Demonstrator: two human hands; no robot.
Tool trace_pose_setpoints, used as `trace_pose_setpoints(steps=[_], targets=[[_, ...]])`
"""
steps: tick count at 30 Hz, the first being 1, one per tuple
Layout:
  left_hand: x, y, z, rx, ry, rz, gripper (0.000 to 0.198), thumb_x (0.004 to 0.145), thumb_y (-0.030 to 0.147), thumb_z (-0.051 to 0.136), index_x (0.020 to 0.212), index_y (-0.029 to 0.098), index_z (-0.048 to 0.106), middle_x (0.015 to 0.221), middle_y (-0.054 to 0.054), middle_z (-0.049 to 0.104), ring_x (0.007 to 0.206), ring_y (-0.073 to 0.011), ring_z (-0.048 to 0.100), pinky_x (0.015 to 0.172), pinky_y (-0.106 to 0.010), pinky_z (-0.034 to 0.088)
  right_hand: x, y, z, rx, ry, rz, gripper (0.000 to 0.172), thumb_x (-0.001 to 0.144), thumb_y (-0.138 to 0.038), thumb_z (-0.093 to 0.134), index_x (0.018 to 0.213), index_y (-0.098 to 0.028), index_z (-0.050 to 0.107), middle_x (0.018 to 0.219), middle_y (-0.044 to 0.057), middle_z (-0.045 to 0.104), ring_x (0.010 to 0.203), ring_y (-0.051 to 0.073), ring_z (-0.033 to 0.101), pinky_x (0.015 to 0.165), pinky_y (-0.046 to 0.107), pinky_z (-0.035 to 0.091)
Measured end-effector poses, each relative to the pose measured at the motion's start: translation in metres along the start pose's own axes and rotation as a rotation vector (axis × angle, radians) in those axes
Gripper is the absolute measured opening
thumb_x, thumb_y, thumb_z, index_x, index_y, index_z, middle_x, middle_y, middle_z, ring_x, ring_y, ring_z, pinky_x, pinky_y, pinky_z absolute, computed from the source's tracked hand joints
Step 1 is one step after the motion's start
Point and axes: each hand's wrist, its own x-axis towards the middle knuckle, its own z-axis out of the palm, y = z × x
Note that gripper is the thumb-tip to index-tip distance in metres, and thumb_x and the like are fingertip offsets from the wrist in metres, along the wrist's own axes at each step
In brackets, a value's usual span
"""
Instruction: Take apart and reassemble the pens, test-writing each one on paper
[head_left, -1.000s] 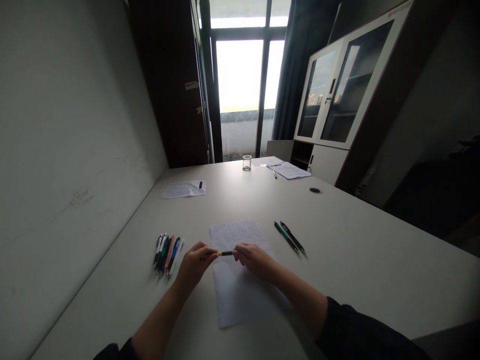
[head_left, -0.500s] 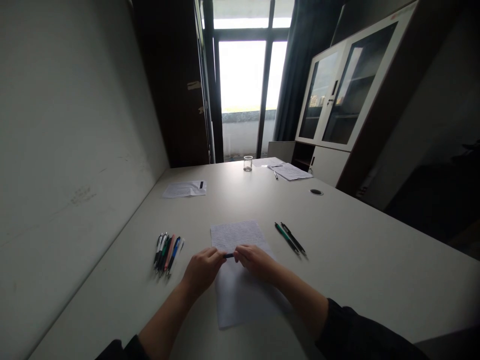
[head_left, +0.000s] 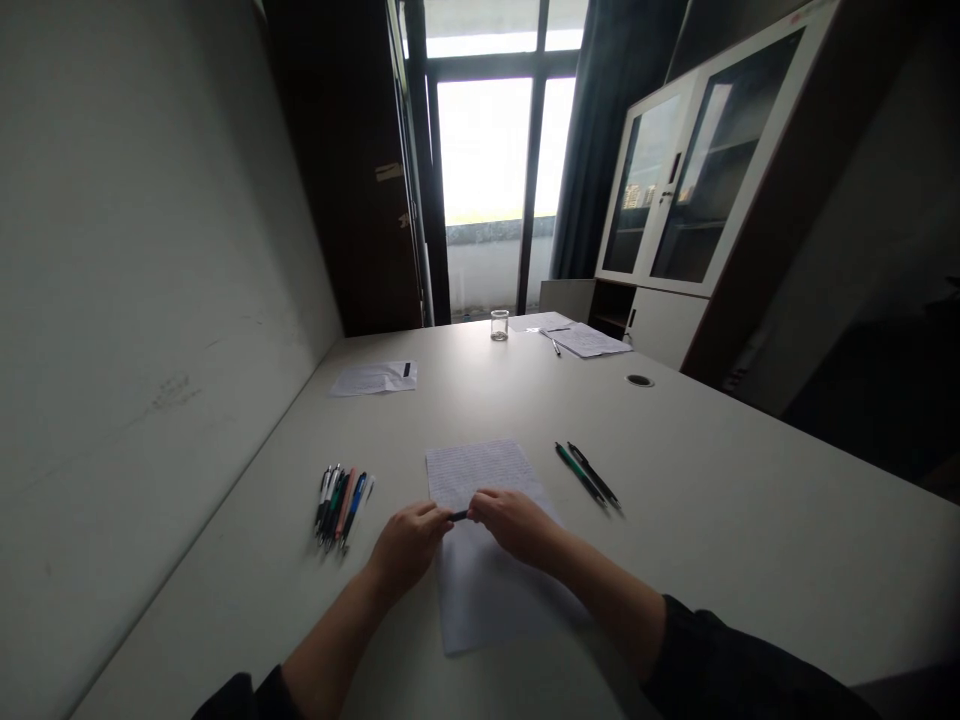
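Note:
Between my two hands is a dark pen, held sideways above a sheet of paper. My left hand is closed on one end of it, and my right hand pinches the other. Only a short dark stretch shows between the fingers; both ends are hidden. Handwritten lines cover the far part of the sheet, while its near part looks blank. Left of my hands lies a row of several pens. To the right, a green pen and a black pen lie side by side.
A glass jar stands at the table's far edge. Beside it are stacked papers and a pen. Another paper lies far left, near the wall. A round cable hole is set in the tabletop at right.
The view has shifted slightly, so things on the table sit a little further right. Both hands stay on the pen, which is now tilted slightly more.

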Motion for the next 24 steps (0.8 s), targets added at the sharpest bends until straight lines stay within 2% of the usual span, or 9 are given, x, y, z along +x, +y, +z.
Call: trace_pose_setpoints(steps=[11, 17, 20, 24], targets=[[-0.0011, -0.0010, -0.0012, -0.226, -0.011, -0.080, 0.024, 0.094, 0.024, 0.048, 0.089, 0.020, 0.072, 0.078, -0.004, 0.066, 0.067, -0.0157, 0.059, 0.067, -0.025, 0.045, 0.0003, -0.0003, 0.0014, -0.039, 0.060, -0.057, 0.016, 0.094, -0.013, 0.051, 0.094, -0.019, 0.066, 0.090, 0.004, 0.069, 0.077, 0.017, 0.064, 0.069, 0.025, 0.043], [0.0014, -0.0004, -0.0047, -0.185, -0.011, -0.100, 0.023, 0.094, 0.022, 0.048, 0.092, 0.020, 0.071, 0.080, -0.004, 0.066, 0.069, -0.0162, 0.059, 0.066, -0.024, 0.044, 0.0014, -0.0021, -0.0039, 0.090, 0.116, -0.020, 0.011, 0.095, -0.024, 0.057, 0.098, -0.020, 0.067, 0.090, 0.004, 0.068, 0.074, 0.015, 0.063, 0.067, 0.024, 0.043], [0.0010, -0.0003, -0.0063, -0.142, -0.001, -0.099, 0.022, 0.093, 0.022, 0.048, 0.093, 0.021, 0.070, 0.081, -0.005, 0.066, 0.070, -0.0166, 0.059, 0.066, -0.024, 0.043, 0.0015, -0.0034, -0.0056, 0.132, 0.140, -0.007, 0.018, 0.096, -0.032, 0.055, 0.097, -0.020, 0.068, 0.091, 0.005, 0.068, 0.077, 0.016, 0.063, 0.069, 0.025, 0.044], [-0.0002, -0.0008, -0.0066, -0.106, -0.006, -0.076, 0.022, 0.093, 0.022, 0.049, 0.097, 0.022, 0.071, 0.085, -0.005, 0.067, 0.072, -0.0173, 0.060, 0.065, -0.024, 0.044, 0.0025, -0.0026, -0.0032, 0.134, 0.137, 0.004, 0.025, 0.100, -0.029, 0.048, 0.089, -0.018, 0.068, 0.085, 0.005, 0.067, 0.075, 0.016, 0.061, 0.069, 0.026, 0.043]])
